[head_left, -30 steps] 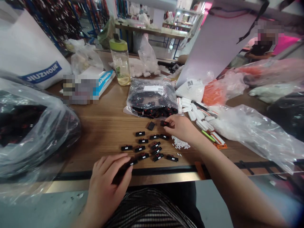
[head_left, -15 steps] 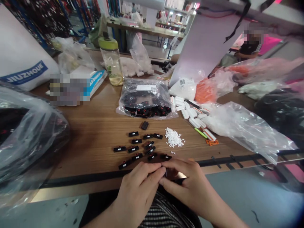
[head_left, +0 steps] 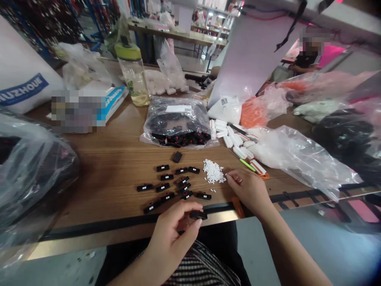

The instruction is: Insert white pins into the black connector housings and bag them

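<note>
Left hand (head_left: pixel 175 226): holding oblong black plastic connector block (head_left: pixel 198 215) between thumb and fingers. Right hand (head_left: pixel 250 188): fingertips narrow, just beside loose pile of tiny smooth white pegs (head_left: pixel 213 171); peg in pinch, cannot tell. Step, apparently: peg pick-up; likely calls for fine pinch. Beyond left fingers: black blocks with paired white dots (head_left: pixel 162 188), on wood-grain tabletop (head_left: pixel 104 171).

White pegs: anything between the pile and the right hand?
Nothing visible. The right hand has its fingertips at the right edge of the white peg pile; contact is unclear.
</note>
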Motion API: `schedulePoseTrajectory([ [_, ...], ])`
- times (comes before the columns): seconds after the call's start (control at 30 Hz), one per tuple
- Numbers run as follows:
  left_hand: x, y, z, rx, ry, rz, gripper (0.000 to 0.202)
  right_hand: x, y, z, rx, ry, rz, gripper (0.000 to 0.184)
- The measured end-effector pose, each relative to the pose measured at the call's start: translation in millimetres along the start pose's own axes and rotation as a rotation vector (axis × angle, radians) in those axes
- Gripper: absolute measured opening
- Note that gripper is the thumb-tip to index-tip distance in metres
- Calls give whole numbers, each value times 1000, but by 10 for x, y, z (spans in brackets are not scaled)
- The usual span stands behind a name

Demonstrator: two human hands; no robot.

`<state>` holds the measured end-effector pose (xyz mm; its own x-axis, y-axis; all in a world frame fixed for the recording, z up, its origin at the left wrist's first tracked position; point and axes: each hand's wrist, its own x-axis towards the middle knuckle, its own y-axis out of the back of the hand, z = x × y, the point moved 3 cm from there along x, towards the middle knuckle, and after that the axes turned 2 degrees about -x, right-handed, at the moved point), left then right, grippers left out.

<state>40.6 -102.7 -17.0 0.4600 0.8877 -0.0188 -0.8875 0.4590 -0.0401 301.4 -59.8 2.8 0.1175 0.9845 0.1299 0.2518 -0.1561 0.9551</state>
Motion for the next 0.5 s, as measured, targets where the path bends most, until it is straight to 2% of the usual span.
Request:
schedulePoseTrajectory([
  [0.17, 29, 9, 32, -5, 0, -11, 19, 142, -5, 185, 37, -178, -77, 27],
  [0.33, 33, 4, 29, 19, -8, -12, 19, 241, 50, 338, 83, -155, -75, 29],
  [0.5, 32, 6, 22, 52, -28, -1, 20, 160, 51, 300, 237, -85, -62, 22],
])
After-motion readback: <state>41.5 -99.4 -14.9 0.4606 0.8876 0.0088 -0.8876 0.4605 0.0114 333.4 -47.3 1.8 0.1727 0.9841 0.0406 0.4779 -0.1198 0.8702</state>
